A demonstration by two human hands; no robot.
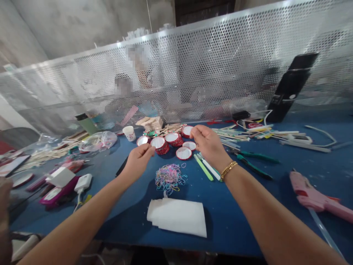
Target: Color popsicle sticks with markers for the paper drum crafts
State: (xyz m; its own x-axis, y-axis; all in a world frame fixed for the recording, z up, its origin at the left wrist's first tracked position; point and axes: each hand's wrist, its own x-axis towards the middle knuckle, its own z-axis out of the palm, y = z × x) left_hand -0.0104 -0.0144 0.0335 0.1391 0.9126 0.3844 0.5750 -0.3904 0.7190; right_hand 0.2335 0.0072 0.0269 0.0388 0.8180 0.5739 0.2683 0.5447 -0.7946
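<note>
Since the discs sit toward the worktop far edge, I likely need left hand and right hand past the bands, fingers pressed together, on what I cannot tell.

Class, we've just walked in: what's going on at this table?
Someone has both bare hands out over a blue table. The left hand is by the stacked discs; the right hand is beside another disc. Whether either holds something small, I can't tell. Toward the near edge lie a tangle of bands and a white sheet, with a glue gun off to the right.
</note>
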